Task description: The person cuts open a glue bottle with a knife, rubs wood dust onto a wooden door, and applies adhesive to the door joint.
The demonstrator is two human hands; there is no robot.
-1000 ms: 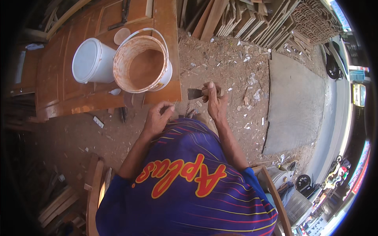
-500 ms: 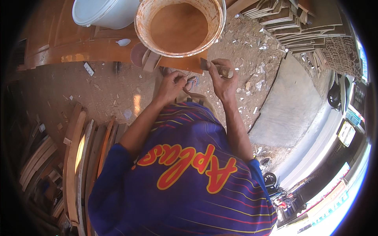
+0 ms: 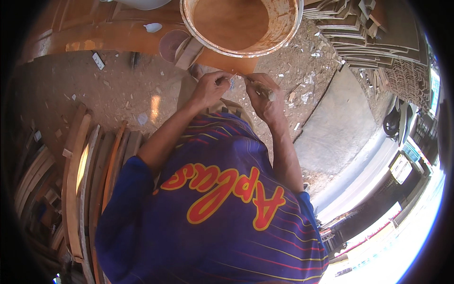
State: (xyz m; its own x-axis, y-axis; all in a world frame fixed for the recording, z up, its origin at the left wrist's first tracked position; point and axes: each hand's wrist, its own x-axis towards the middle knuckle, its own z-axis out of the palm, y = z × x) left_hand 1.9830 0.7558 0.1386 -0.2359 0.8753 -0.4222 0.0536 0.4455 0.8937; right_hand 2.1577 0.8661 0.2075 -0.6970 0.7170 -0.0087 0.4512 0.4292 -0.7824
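Note:
My right hand (image 3: 266, 105) is closed round a putty knife (image 3: 266, 91), its short wooden handle pointing back toward me. The small blade is mostly hidden, its tip near my left fingers. My left hand (image 3: 208, 91) is closed in a pinch at about the same height, a little to the left. Whatever its fingertips hold is too small to make out. Just beyond both hands stands a bucket (image 3: 240, 53) with a smeared rim and brown-orange contents. Beside it are a wooden block (image 3: 190, 53) and a round brown disc (image 3: 171, 46), on an orange-brown board (image 3: 224, 61).
A varnished wooden panel (image 3: 94, 40) with a small white piece (image 3: 152, 27) on it lies far left. Wood strips (image 3: 78, 175) stand near left; stacked boards (image 3: 364, 47) fill the far right. A grey slab (image 3: 338, 123) lies on the littered dirt ground.
My right hand has moved left and turned, bringing the putty knife's blade close to my left fingertips. The view has shifted, so the bucket appears farther right and higher.

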